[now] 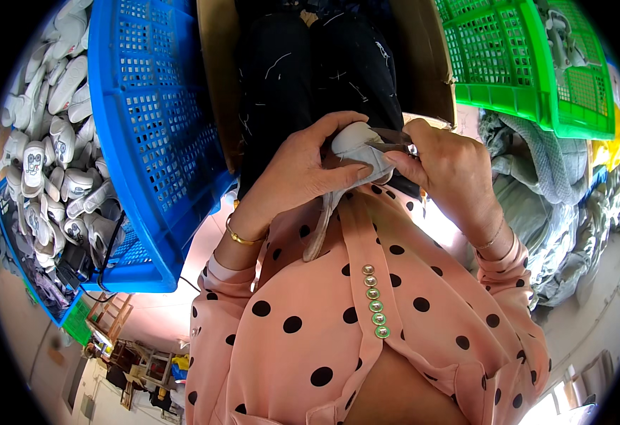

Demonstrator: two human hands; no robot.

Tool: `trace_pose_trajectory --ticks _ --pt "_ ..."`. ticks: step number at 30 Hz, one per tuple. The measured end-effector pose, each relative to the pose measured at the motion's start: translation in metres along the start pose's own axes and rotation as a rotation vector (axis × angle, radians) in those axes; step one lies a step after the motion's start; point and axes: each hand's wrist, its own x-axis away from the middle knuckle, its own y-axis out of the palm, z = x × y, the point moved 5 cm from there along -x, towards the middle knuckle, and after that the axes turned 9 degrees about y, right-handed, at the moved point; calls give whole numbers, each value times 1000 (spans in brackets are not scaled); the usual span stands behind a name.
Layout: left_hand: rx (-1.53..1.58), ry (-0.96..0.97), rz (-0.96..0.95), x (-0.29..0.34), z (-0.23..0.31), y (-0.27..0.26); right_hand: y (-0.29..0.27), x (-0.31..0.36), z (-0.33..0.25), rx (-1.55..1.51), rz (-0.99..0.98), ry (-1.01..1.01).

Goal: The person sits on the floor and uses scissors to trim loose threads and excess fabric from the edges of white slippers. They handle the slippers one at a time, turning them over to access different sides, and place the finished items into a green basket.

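Note:
A pale grey fabric shoe (356,146) is held in front of my chest, its sole edge pointing down toward my shirt. My left hand (313,170) grips it, with the thumb pressed on the near side and the fingers behind the rounded end. My right hand (451,161) is closed around dark metal snips (393,139), whose blades lie against the shoe's upper beside the opening. The handles are mostly hidden in my palm. Whether the blades are apart cannot be made out.
A blue plastic basket (150,120) stands at the left, beside a heap of white-grey shoes (58,159). Cardboard (423,60) surrounds my legs, where loose threads lie on dark trousers (278,71). A green basket (497,53) sits at far right, above bundled grey material (536,205).

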Motion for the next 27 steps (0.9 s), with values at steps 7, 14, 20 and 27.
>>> trace_pose_trajectory --ticks 7,14,20,27 --pt "-6 -6 1 -1 2 0 -4 -1 -2 2 17 -7" --pt "-38 -8 4 1 2 0 -1 0 -2 -1 -2 18" --pt "-4 21 -19 1 4 5 2 1 -4 -77 -31 23" --pt "-28 -4 -19 2 4 5 1 1 -4 -67 -43 50"
